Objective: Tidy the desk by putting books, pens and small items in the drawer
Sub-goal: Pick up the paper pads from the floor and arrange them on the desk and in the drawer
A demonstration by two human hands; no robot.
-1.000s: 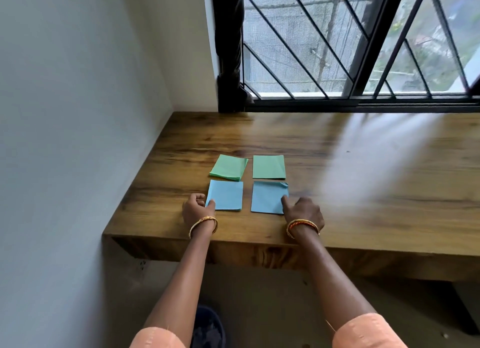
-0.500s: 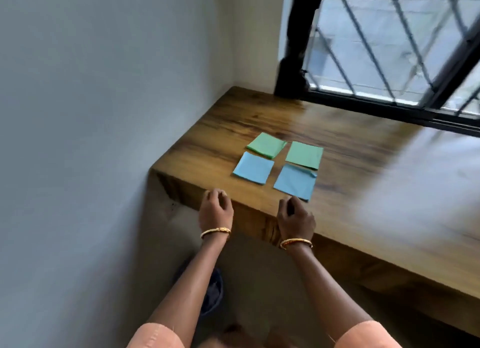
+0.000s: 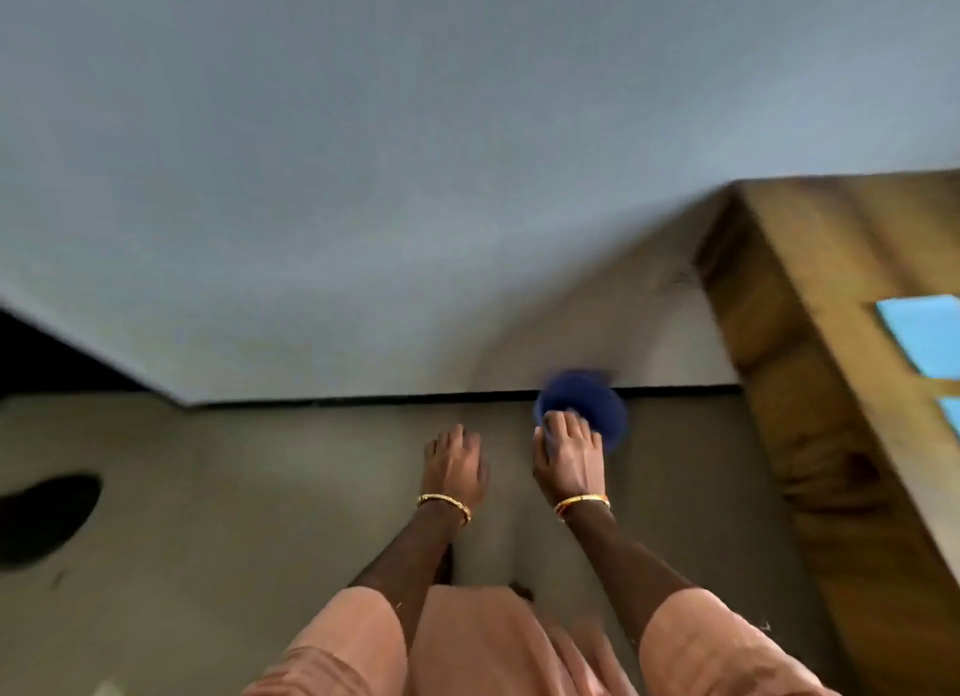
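The view is blurred and points at the floor left of the wooden desk [image 3: 831, 342]. Two blue paper squares [image 3: 922, 332] lie on the desk at the right frame edge; the green ones are out of view. My left hand [image 3: 454, 464] and my right hand [image 3: 569, 459] hang side by side in front of me, away from the desk, fingers relaxed and holding nothing. My right hand's fingertips overlap a dark blue round object [image 3: 592, 402] on the floor by the wall; contact cannot be judged. No drawer is visible.
A grey wall [image 3: 467, 176] fills the upper half, meeting the beige floor [image 3: 260, 487] along a dark skirting line. A black oval patch [image 3: 47, 519] lies on the floor at the far left. The desk's end panel stands at the right.
The view has swung left and down, off the desktop to the floor and wall. Both hands have left the desk's front edge and now hang free over the floor.
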